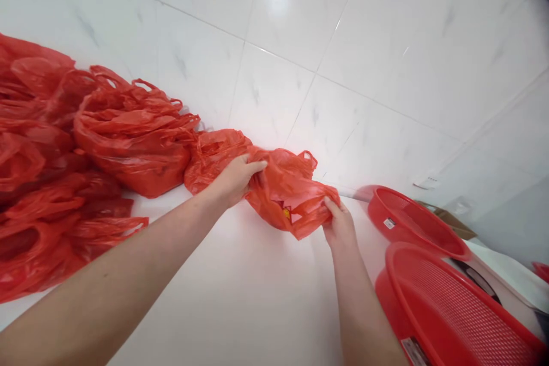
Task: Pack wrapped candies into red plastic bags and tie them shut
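Note:
Between my two hands is a red plastic bag, its mouth spread toward me near the wall side of the white surface. My left hand grips the bag's left edge, thumb on top. On the right edge, my right hand pinches the thin plastic. Inside the bag a small item with yellow and dark red print shows in part; its kind is unclear. Another crumpled red bag sits just beyond my left hand, touching or nearly touching the held one.
Several filled red plastic bags are heaped along the left. At the right stand two red plastic baskets with mesh inside, and a cardboard piece lies behind them. A white tiled wall rises behind the white table.

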